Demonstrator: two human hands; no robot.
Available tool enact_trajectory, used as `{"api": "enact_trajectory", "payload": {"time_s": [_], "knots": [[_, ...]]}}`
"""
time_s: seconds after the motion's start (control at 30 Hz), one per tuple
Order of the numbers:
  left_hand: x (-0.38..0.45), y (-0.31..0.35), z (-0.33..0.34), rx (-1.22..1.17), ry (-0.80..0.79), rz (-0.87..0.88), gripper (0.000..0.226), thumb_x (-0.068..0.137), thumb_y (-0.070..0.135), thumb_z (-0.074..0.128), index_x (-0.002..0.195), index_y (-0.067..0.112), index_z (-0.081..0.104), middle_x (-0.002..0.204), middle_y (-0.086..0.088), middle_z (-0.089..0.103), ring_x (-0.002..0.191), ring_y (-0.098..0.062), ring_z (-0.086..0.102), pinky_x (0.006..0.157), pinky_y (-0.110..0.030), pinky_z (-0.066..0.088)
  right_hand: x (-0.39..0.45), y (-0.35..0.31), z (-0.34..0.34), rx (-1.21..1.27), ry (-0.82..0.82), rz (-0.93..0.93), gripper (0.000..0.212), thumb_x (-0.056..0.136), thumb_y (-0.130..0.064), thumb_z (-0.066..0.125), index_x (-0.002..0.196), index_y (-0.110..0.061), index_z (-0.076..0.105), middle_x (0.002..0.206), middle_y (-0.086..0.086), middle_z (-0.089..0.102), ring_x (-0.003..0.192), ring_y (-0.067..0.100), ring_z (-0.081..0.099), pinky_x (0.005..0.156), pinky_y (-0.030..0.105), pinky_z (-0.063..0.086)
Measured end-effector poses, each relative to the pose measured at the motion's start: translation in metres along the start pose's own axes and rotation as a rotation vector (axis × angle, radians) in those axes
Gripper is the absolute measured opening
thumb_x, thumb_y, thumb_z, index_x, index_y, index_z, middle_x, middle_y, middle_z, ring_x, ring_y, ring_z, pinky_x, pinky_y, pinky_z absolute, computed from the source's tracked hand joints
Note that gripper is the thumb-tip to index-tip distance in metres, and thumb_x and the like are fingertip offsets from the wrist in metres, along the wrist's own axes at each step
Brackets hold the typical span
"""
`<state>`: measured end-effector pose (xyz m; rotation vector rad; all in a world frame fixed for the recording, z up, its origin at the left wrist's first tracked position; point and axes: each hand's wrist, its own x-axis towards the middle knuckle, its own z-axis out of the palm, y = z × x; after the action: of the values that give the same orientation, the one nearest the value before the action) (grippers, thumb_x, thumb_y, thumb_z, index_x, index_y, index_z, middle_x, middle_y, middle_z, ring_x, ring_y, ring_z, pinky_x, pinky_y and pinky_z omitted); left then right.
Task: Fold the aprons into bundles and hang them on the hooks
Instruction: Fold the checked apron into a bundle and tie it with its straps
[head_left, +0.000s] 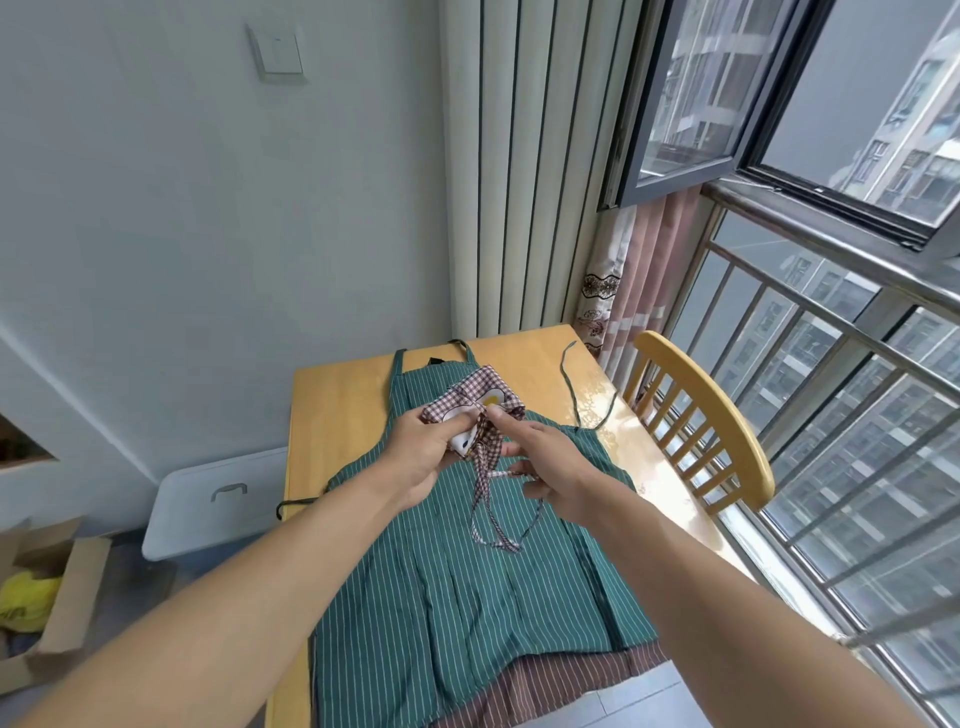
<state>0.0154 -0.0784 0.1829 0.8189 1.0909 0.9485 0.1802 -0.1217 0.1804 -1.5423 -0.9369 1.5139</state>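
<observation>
A small checked apron bundle (480, 397) with a white and yellow patch is held above the table. My left hand (421, 457) grips its near side. My right hand (550, 467) pinches the bundle's checked strap (483, 499), which hangs down in a loop. Beneath them a green striped apron (467, 597) lies spread flat on the wooden table (337, 410). A brown striped apron (561, 680) peeks out under the green one at the near edge. No hooks are in view.
A wooden chair (711, 415) stands at the table's right, next to the window railing (831, 415). A white lidded bin (213, 499) and a cardboard box (47, 597) sit on the floor to the left. Behind the table are a wall and curtains.
</observation>
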Motion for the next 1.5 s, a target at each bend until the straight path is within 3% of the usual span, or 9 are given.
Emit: {"api": "enact_trajectory", "payload": {"time_s": [0.3, 0.37, 0.47, 0.6, 0.73, 0.83, 1.17, 1.37, 1.5], "knots": [[-0.003, -0.013, -0.013, 0.114, -0.009, -0.099, 0.041, 0.081, 0.014, 0.083, 0.117, 0.007, 0.067, 0.103, -0.010, 0.077, 0.085, -0.020, 0.070, 0.071, -0.034, 0.055, 0.005, 0.009, 0.003, 0.074, 0.035, -0.007, 0.040, 0.090, -0.043, 0.074, 0.112, -0.010, 0.071, 0.096, -0.003, 0.060, 0.068, 0.011, 0.047, 0.045, 0.023, 0.026], [-0.006, -0.014, -0.015, 0.072, -0.040, -0.118, 0.035, 0.085, 0.011, 0.078, 0.117, 0.004, 0.067, 0.109, -0.015, 0.076, 0.087, -0.021, 0.071, 0.069, -0.033, 0.057, 0.003, 0.008, -0.001, 0.033, -0.003, -0.026, 0.031, 0.092, -0.045, 0.071, 0.096, -0.013, 0.072, 0.081, -0.004, 0.055, 0.057, 0.009, 0.041, 0.046, 0.024, 0.022], [-0.007, -0.012, -0.019, -0.012, -0.023, -0.117, 0.031, 0.089, 0.006, 0.072, 0.118, -0.001, 0.066, 0.115, -0.018, 0.074, 0.090, -0.023, 0.071, 0.067, -0.031, 0.059, 0.001, 0.008, -0.016, -0.131, -0.220, -0.003, 0.043, 0.090, -0.064, 0.063, 0.082, -0.023, 0.070, 0.065, -0.006, 0.044, 0.053, 0.011, 0.026, 0.053, 0.029, 0.016], [-0.006, -0.002, -0.031, -0.150, -0.025, -0.142, 0.015, 0.094, 0.004, 0.065, 0.107, 0.002, 0.071, 0.110, -0.015, 0.074, 0.086, -0.020, 0.070, 0.063, -0.027, 0.061, 0.001, 0.010, -0.047, -0.226, -0.465, 0.087, 0.038, 0.098, -0.052, 0.055, 0.092, -0.017, 0.067, 0.067, -0.006, 0.052, 0.056, 0.009, 0.029, 0.056, 0.027, 0.020], [-0.013, 0.005, -0.039, -0.066, -0.237, -0.232, 0.010, 0.087, 0.010, 0.068, 0.091, 0.007, 0.076, 0.090, -0.009, 0.075, 0.074, -0.014, 0.069, 0.058, -0.021, 0.059, 0.010, 0.017, -0.059, -0.206, -0.607, 0.143, 0.024, 0.101, -0.033, 0.055, 0.099, -0.015, 0.070, 0.072, -0.003, 0.052, 0.058, 0.009, 0.031, 0.056, 0.027, 0.020], [-0.016, 0.005, -0.041, 0.071, -0.491, -0.336, 0.025, 0.084, 0.008, 0.073, 0.108, -0.001, 0.068, 0.102, -0.017, 0.073, 0.087, -0.023, 0.070, 0.074, -0.028, 0.061, 0.014, 0.015, -0.054, -0.279, -0.645, 0.190, 0.023, 0.106, -0.024, 0.045, 0.097, -0.010, 0.061, 0.076, -0.001, 0.052, 0.061, 0.010, 0.034, 0.057, 0.025, 0.026], [-0.018, 0.004, -0.037, 0.545, -0.623, -0.425, 0.040, 0.086, 0.002, 0.075, 0.123, -0.008, 0.064, 0.116, -0.020, 0.072, 0.099, -0.024, 0.071, 0.079, -0.030, 0.061, 0.025, -0.027, -0.035, -0.551, -0.583, 0.233, 0.023, 0.104, -0.027, 0.054, 0.095, -0.007, 0.059, 0.068, -0.002, 0.044, 0.057, 0.010, 0.032, 0.054, 0.025, 0.026], [-0.021, -0.009, -0.034, 0.657, -0.455, -0.393, 0.029, 0.080, 0.003, 0.083, 0.104, 0.003, 0.067, 0.104, -0.013, 0.077, 0.095, -0.023, 0.075, 0.074, -0.029, 0.058, 0.021, -0.031, -0.007, -0.997, -0.368, 0.072, 0.053, 0.093, -0.050, 0.066, 0.104, 0.001, 0.072, 0.071, 0.007, 0.057, 0.056, 0.013, 0.037, 0.053, 0.027, 0.031], [-0.016, -0.020, -0.036, 0.549, -0.270, -0.336, 0.034, 0.078, -0.001, 0.082, 0.109, -0.004, 0.066, 0.103, -0.014, 0.077, 0.095, -0.025, 0.076, 0.082, -0.034, 0.061, 0.013, -0.027, 0.002, -1.063, -0.179, -0.176, 0.028, 0.098, -0.038, 0.064, 0.110, -0.017, 0.079, 0.067, -0.003, 0.068, 0.042, 0.005, 0.040, 0.041, 0.019, 0.032]]}}
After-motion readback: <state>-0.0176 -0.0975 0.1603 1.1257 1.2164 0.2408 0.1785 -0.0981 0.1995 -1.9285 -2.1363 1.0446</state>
